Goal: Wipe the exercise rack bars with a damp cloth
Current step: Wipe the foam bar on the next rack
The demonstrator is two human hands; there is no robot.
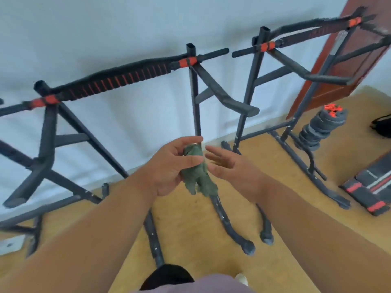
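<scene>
Dead centre of view, the left hand (169, 166) grips a crumpled dark-green cloth (196, 176), bunched, its ragged end hanging down; the right hand (230, 168) sits just at its 3 o'clock, fingers straight and apart, holding nothing. Black exercise rack (195, 98) with orange-banded bars stands at 12 o'clock against a white wall (105, 28). Wooden floor (190, 229) below, stacked weight plates (321, 127) at 2 o'clock.

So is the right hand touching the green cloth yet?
Cannot tell. In the head view the left hand grips the cloth; the right hand lies open beside it, its blurred fingers overlapping the cloth's edge.
</scene>
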